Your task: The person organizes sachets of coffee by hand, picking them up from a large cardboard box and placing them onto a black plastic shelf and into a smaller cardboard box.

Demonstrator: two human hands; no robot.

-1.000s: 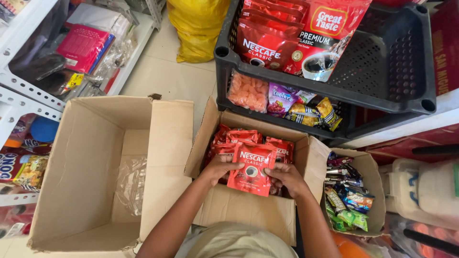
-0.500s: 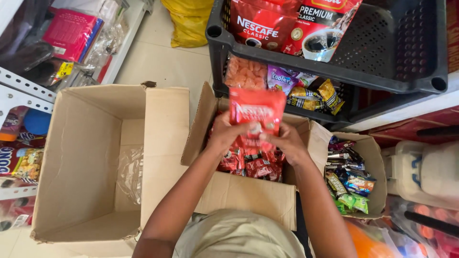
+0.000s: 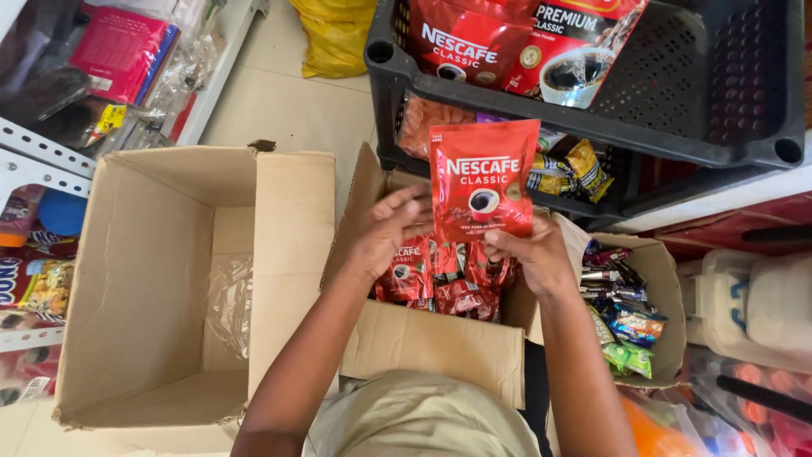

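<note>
Cardboard box, large (image 3: 152, 279): open, flaps up, on the floor at the person's left; only a crumpled clear plastic liner visible inside.
Black crate (image 3: 677, 101): perforated plastic, top right; big red pouches lie in its upper tier, mixed snack packets below.
Cardboard box, middle (image 3: 440, 347): open, directly before the person; holds a layer of small red pouches (image 3: 448, 283).
Cardboard box, small (image 3: 655, 296): at the right, filled with assorted wrapped sweets.
Red coffee pouch (image 3: 482, 182): held upright above the middle box, front face to the camera.
Right hand (image 3: 529, 254): grip clenched on the pouch's lower right corner, thumb in front.
Left hand (image 3: 385, 233): fingers spread, tips at the pouch's left edge; probably steadying it, though contact is hard to confirm.
Handling (judgement): light, soft-sided, glossy film, likely slippery; contents shift. Best taken by the flat sealed edges or corners, not the bulging middle.
</note>
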